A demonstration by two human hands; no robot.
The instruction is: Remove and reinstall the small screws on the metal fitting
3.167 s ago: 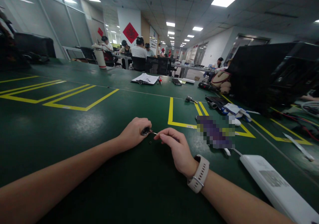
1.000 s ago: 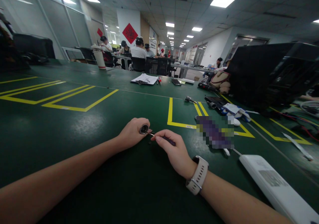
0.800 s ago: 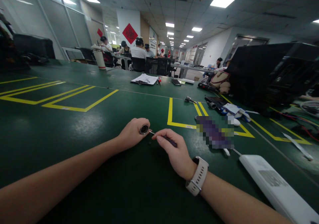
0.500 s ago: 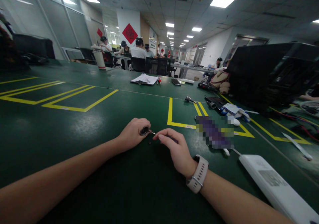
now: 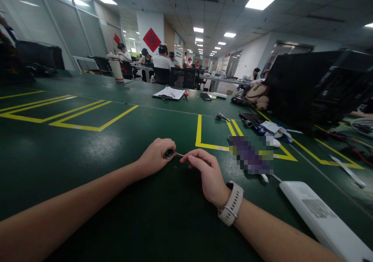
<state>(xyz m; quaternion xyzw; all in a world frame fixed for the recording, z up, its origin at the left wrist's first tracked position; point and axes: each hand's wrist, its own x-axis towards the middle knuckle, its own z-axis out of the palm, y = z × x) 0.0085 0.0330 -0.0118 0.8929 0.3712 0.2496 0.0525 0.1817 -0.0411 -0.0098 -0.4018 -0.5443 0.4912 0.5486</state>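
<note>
My left hand point(image 5: 155, 156) is closed around a round metal part with a dark hollow end point(image 5: 168, 153), held just above the green table. My right hand point(image 5: 205, 170) pinches a thin-shafted tool that looks like a screwdriver point(image 5: 181, 154); its handle is mostly hidden in the palm. The tool's shaft points left, and its tip is at the side of the metal part by my left fingers. Whether the tip sits inside it I cannot tell. A tiny dark ring, perhaps a nut point(image 5: 175, 167), lies on the table below the tool.
On the right are a pixelated purple object point(image 5: 247, 155), a white power strip point(image 5: 309, 203), a glove point(image 5: 275, 130) and a metal piston-like part point(image 5: 222, 116). A clipboard with papers point(image 5: 169, 93) and a cup point(image 5: 116, 69) stand farther back. Yellow tape point(image 5: 199, 130) marks the green table point(image 5: 122, 219).
My right hand has shifted very slightly to the right with the tool, and its fingers have turned a little. My left hand and the metal part stay almost still.
</note>
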